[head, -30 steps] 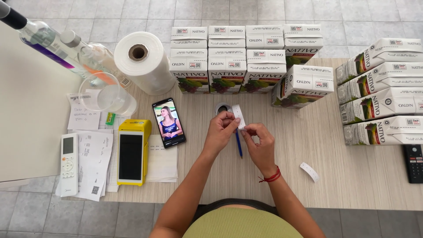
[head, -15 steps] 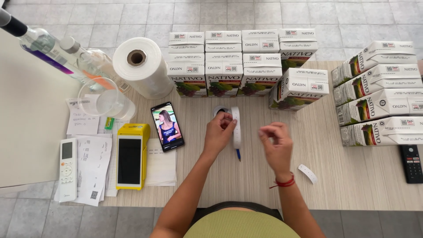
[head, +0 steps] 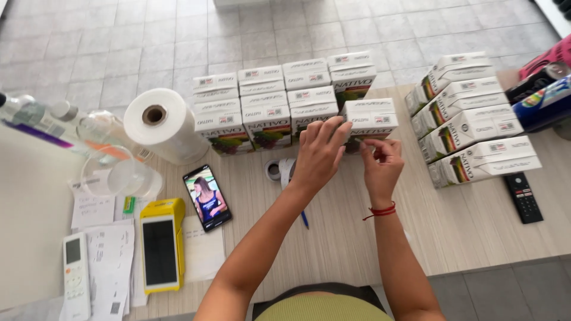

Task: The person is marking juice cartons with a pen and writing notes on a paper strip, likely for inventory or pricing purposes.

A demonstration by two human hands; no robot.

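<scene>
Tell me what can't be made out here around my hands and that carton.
Head view only:
- Front of the carton: partly covered by the left hand and right hand.
- Whatever the right fingers pinch: too small to tell.
- Tape roll: partly hidden behind the left wrist.
- Pen: mostly under the left forearm.
- Red item: cut off by the right edge.

You see the worktop (head: 476, 220) in pale wood grain, matt. On it, the cartons (head: 372, 119) are printed card, slightly glossy. Left of the cartons, the roll (head: 163, 125) is white film, smooth; the phone (head: 207, 197) has a glossy glass face; the yellow terminal (head: 160, 249) is plastic.
</scene>
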